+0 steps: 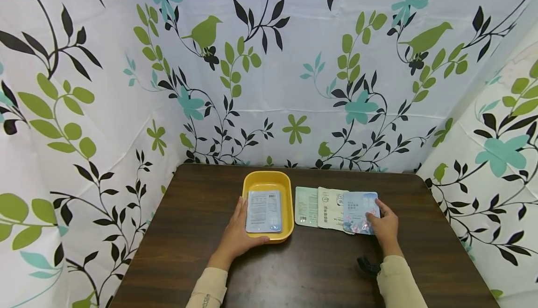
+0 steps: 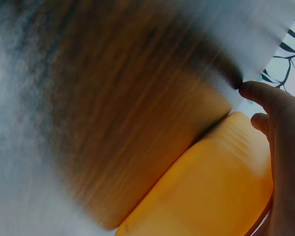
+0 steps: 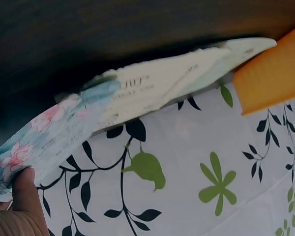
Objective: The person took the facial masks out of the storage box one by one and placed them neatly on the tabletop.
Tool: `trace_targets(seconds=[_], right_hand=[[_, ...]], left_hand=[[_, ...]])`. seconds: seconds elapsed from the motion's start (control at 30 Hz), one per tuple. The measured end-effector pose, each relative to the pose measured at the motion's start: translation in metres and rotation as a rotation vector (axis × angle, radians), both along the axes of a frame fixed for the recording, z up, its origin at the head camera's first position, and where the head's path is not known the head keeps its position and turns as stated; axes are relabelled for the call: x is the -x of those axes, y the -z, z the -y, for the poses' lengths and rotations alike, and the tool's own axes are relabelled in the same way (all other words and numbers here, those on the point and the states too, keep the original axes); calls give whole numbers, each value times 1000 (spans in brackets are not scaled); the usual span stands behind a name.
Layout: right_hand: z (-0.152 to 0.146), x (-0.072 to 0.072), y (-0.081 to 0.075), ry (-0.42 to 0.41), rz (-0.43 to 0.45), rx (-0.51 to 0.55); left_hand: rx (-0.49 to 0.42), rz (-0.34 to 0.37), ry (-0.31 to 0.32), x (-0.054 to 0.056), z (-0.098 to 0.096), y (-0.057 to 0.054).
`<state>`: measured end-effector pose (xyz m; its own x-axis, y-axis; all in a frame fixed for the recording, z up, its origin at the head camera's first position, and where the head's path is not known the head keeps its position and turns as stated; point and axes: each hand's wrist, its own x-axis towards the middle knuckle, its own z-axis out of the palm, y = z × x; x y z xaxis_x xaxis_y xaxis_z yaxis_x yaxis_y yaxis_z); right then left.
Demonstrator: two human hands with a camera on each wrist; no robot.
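Note:
In the head view, my right hand (image 1: 384,224) pinches a blue sheet mask packet (image 1: 356,207) with pink flowers, thumb on its face and fingers at its right edge. That packet overlaps a cream packet (image 1: 329,207), which in turn laps over a pale green packet (image 1: 306,205). A yellow tray (image 1: 287,186) stands to their left, with a pale blue-grey packet (image 1: 264,212) lying in it, printed text and barcode up. Around the tray's front left corner lies my left hand (image 1: 237,238), fingers along the left side and thumb at the front rim.
Everything lies toward the back of a dark brown wooden table (image 1: 286,275). A black curved strap (image 1: 367,267) shows beside the right wrist. Patterned white cloth (image 1: 294,74) with leaves and birds hangs behind the table and at both sides.

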<state>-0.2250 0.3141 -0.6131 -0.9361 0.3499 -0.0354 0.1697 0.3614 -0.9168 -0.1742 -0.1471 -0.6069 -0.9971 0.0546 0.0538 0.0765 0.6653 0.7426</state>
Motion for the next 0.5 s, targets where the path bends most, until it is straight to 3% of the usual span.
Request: trace_targets(seconds=[0.23, 0.5], right_hand=[[-1, -3, 13, -3, 45, -205], [7, -2, 29, 21, -32, -430]], left_hand=[[-1, -5, 2, 1, -1, -1], [1, -10, -4, 0, -1, 0]])
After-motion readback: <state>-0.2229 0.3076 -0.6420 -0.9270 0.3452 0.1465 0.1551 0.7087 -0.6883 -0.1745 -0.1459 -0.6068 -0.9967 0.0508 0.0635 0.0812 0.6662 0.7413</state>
